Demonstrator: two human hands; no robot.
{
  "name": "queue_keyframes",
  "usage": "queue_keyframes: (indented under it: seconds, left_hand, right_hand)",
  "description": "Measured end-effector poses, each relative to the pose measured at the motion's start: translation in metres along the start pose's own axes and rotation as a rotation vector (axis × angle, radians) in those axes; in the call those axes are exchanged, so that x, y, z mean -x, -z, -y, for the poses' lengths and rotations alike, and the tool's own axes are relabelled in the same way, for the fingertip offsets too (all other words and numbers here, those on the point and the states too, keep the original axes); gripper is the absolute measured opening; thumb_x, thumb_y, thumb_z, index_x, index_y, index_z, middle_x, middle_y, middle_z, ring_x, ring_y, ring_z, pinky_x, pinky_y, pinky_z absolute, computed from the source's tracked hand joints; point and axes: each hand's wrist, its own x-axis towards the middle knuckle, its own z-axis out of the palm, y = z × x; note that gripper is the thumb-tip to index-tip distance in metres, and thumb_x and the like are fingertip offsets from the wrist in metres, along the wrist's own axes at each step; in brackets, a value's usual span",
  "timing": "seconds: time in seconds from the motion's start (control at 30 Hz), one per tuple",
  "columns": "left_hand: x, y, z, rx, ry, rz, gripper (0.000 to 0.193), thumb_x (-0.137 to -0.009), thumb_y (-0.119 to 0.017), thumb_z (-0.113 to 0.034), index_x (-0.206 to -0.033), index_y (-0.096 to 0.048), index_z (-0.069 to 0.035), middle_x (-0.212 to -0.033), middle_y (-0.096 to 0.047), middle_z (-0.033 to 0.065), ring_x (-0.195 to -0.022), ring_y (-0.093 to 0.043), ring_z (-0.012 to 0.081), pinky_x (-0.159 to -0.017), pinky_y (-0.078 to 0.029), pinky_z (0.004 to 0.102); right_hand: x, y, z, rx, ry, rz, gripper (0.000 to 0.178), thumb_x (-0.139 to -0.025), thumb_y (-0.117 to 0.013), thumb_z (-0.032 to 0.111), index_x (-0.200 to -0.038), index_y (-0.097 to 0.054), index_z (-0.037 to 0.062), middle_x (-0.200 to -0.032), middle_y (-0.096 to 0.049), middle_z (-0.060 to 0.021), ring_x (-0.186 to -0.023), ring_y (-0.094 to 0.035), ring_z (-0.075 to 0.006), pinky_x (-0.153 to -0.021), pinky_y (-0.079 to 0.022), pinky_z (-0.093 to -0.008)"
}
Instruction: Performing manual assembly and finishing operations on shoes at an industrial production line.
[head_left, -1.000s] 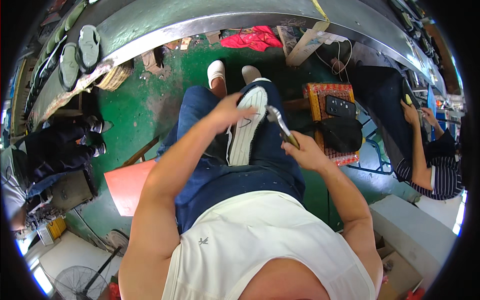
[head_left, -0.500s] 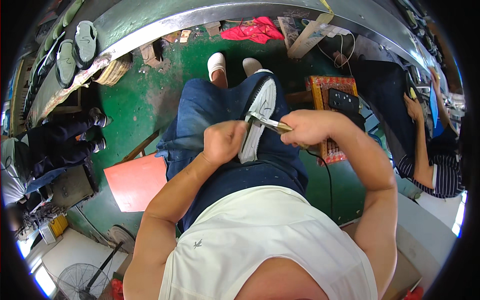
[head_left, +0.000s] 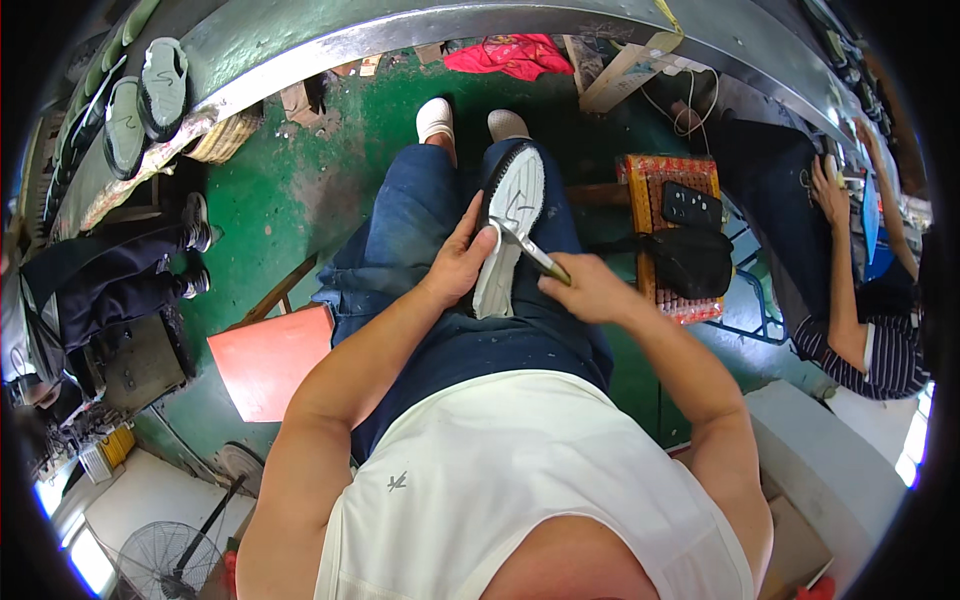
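Observation:
A long shoe piece (head_left: 518, 185) with a pale, dark-scribbled face and a black rim lies along my right thigh, toe end away from me. My left hand (head_left: 462, 258) holds its left edge, thumb near the pale face, the other fingers partly hidden along the side. In my right hand (head_left: 592, 288) is a metal hand tool (head_left: 530, 250) that looks like pincers, with a silver head and a brassy-green handle. That head meets the shoe's left edge beside my left thumb; the exact contact is too small to tell.
Shoe pieces (head_left: 165, 90) rest on the metal bench at far left. A beaded seat (head_left: 645, 200) at right holds a phone (head_left: 690, 205) and a black pouch (head_left: 688, 262). A pink board (head_left: 270, 365) stands at left. Co-workers sit on both sides; a fan (head_left: 170, 565) is at lower left.
My left hand has gone from a fist to holding the shoe's edge. My right hand has dropped lower and nearer to me, tilting the tool more steeply. The pouch is now uncovered.

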Motion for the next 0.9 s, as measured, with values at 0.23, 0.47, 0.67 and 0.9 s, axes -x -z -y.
queue_keyframes:
  seconds: [0.23,0.47,0.67,0.9]
  left_hand:
    - [-0.001,-0.005,0.010,-0.064,-0.053,-0.084,0.069,-0.106,-0.053,-0.024,-0.162,-0.016,-0.008,-0.156,-0.038,0.0165,-0.142,-0.038,0.0216,-0.116,-0.030,0.0302]
    - [0.002,-0.004,-0.004,-0.415,-0.204,-0.113,0.067,-0.104,-0.052,-0.017,-0.161,-0.018,-0.006,-0.155,-0.040,0.0208,-0.140,-0.043,0.0261,-0.114,-0.034,0.0316]
    - [0.000,0.002,-0.017,-0.881,-0.453,-0.062,0.063,-0.099,-0.053,-0.012,-0.158,-0.031,-0.014,-0.147,-0.047,0.0284,-0.134,-0.050,0.0425,-0.110,-0.042,0.0398]
    - [-0.005,-0.004,-0.021,-0.944,-0.423,-0.082,0.052,-0.099,-0.053,-0.019,-0.150,-0.044,-0.021,-0.127,-0.058,0.0342,-0.114,-0.060,0.0498,-0.098,-0.052,0.0492]
  right_hand:
    - [-0.040,0.067,0.022,0.247,-0.032,0.103,0.028,-0.091,-0.064,0.011,-0.115,-0.060,-0.0032,-0.094,-0.066,-0.0177,-0.086,-0.068,-0.0292,-0.076,-0.054,-0.0398]
    - [-0.032,-0.010,-0.006,-0.448,-0.164,0.028,0.018,-0.097,-0.061,0.017,-0.104,-0.064,0.0006,-0.077,-0.066,-0.0048,-0.068,-0.063,-0.0139,-0.062,-0.050,-0.0314]
    - [-0.029,-0.009,-0.026,-0.896,-0.267,0.240,0.022,-0.097,-0.063,0.017,-0.110,-0.064,-0.0013,-0.084,-0.066,-0.0051,-0.071,-0.063,-0.0123,-0.055,-0.047,-0.0241]
    - [-0.004,0.035,-0.031,-1.063,-0.342,0.436,0.036,-0.100,-0.061,0.031,-0.110,-0.064,-0.0029,-0.091,-0.070,-0.0104,-0.075,-0.068,-0.0183,-0.050,-0.050,-0.0276]
